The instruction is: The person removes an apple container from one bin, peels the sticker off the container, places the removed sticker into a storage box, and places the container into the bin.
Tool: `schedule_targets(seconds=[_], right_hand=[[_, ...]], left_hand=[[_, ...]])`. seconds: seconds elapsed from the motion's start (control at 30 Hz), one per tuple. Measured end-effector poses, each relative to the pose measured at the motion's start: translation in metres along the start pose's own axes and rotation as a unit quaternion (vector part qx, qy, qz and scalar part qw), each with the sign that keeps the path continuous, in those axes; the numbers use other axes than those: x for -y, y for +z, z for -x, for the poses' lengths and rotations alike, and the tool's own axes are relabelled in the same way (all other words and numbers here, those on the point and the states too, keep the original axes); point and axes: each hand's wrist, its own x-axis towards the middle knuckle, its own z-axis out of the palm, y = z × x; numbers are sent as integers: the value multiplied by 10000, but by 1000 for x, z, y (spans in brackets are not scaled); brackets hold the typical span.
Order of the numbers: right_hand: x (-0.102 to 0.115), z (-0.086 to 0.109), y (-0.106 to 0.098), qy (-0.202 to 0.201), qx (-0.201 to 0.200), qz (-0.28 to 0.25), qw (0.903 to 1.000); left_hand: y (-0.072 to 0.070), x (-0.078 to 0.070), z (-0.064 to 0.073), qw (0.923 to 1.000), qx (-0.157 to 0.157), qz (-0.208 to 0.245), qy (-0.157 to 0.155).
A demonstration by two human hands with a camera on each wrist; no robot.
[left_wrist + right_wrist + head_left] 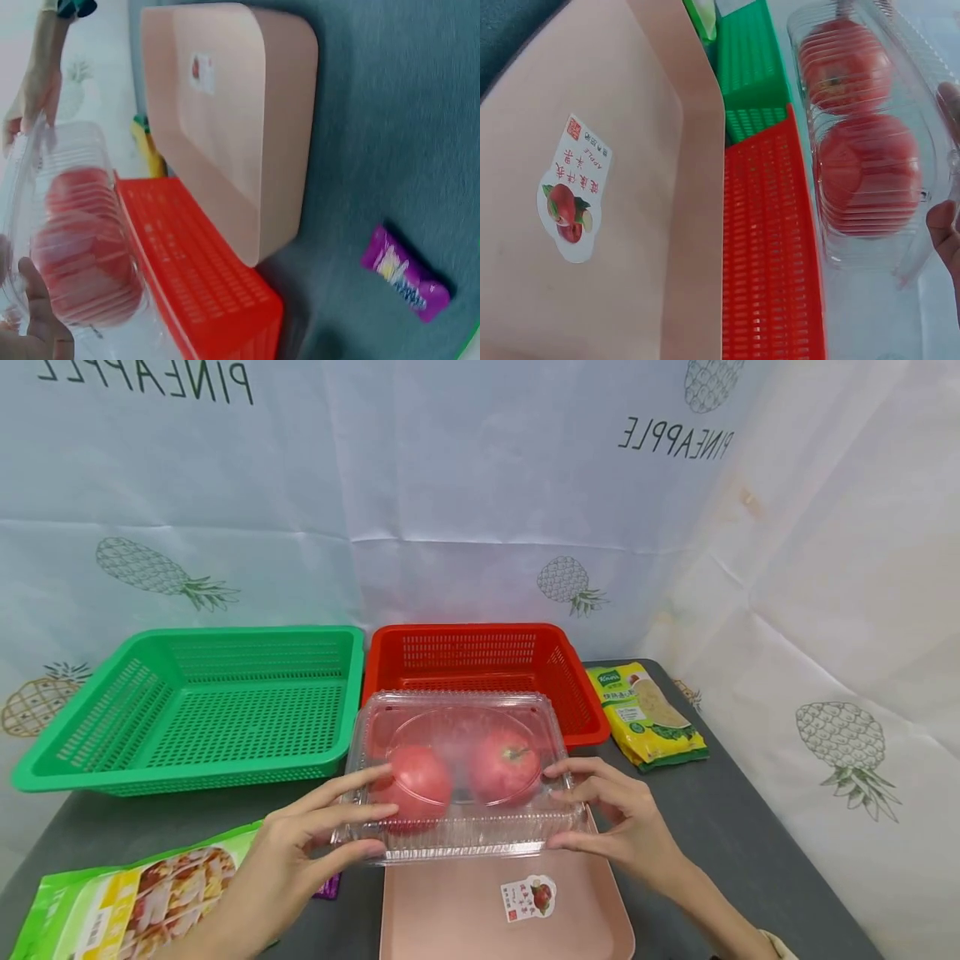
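Note:
A clear plastic clamshell box (468, 842) with ribbed edges is held up over the far end of a pink bin (442, 914). Two round red fruits, apparently tomatoes (420, 785), lie inside it, one showing a green stem spot. My left hand (300, 839) grips the box's left end, fingers spread over the lid and thumb at the near edge. At the opposite end, my right hand (618, 814) holds it the same way. From the left wrist, the lidded box (82, 150) appears level with the red basket's rim. An apple sticker (574, 187) marks the bin's floor.
Behind stand a green basket (247, 718) on the left and a red basket (480, 647) in the middle. A yellow Knorr packet (645, 714) lies to the right. At the left are a green food bag (142, 902) and a small purple packet (405, 274).

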Motion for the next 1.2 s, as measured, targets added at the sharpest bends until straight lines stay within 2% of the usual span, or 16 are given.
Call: schedule_targets(seconds=[0.07,0.2,0.5,0.67,0.8,1.03,1.2], right_hand=[[-2,-2,0,44,-19,-38,10000],[-6,-6,-2,-38,-49,-22,10000],[-18,-12,-8,-94,-93,66,9999],[-26,-19,-15,-43,-96,-28,9999],[-32,-26,-21,-2,-63,-11,10000],[-39,-35,-27,397,-113,200,9989],[-44,-43,-32,712,-173,348,9967]], left_hand=[[-2,1,-4,9994,56,-322,102],[-3,5,-9,9985,171,-476,206],[1,15,-23,9994,166,-179,256],[4,22,-33,9995,250,-170,-24],[6,28,-42,9996,252,-76,-41],[10,40,-59,9996,149,-48,215],[12,49,-69,9996,177,-62,189]])
